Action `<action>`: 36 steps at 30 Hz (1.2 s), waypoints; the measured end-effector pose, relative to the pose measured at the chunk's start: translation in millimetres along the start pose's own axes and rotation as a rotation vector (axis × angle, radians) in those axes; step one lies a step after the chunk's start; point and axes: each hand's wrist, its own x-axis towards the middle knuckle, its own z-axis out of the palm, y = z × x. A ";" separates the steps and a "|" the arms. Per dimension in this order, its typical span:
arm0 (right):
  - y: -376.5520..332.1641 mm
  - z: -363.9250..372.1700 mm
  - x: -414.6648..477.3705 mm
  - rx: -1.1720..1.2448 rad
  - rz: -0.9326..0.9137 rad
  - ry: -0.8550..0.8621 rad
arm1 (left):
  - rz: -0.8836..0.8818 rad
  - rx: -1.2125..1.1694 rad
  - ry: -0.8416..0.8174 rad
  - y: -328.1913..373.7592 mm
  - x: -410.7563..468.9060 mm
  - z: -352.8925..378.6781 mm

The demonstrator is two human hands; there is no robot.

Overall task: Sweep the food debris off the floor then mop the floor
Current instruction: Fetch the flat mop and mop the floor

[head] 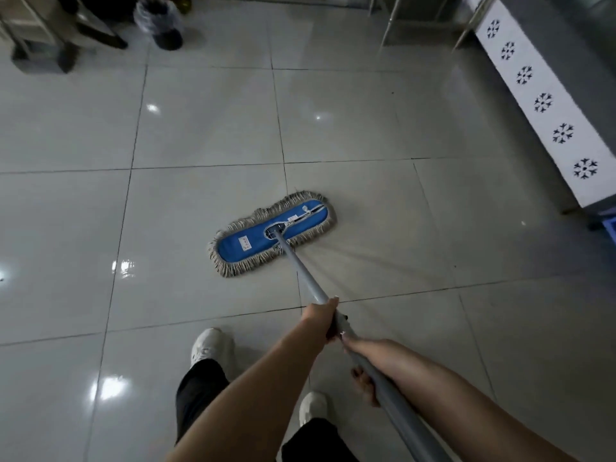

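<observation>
Looks like sweeping's done and you're on mopping: left hand (320,319) and right hand (364,375) both grip the mop handle (306,271), mop head (271,233) flat on the floor (200,128) ahead of your shoes (206,345). No crumbs visible, lots of tile to go.

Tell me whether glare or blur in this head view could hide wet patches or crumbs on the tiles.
Head view: bright glare spots dot the floor, several to the picture's left of the mop; the mop itself is sharp; the far bin and upper corners are dim and soft; wide-angle bending curves the tile lines near the edges, so small debris there cannot be judged.
</observation>
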 end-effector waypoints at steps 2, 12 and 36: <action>12.6 -20.5 5.4 -0.057 -0.005 0.019 | -0.020 -0.022 -0.007 -18.6 -8.1 20.2; 7.0 -28.8 33.4 -0.211 0.049 0.043 | 0.084 -0.001 0.044 -29.5 -6.3 29.4; -282.4 140.2 80.2 -0.279 -0.022 0.004 | 0.167 0.139 0.078 259.4 87.2 -121.0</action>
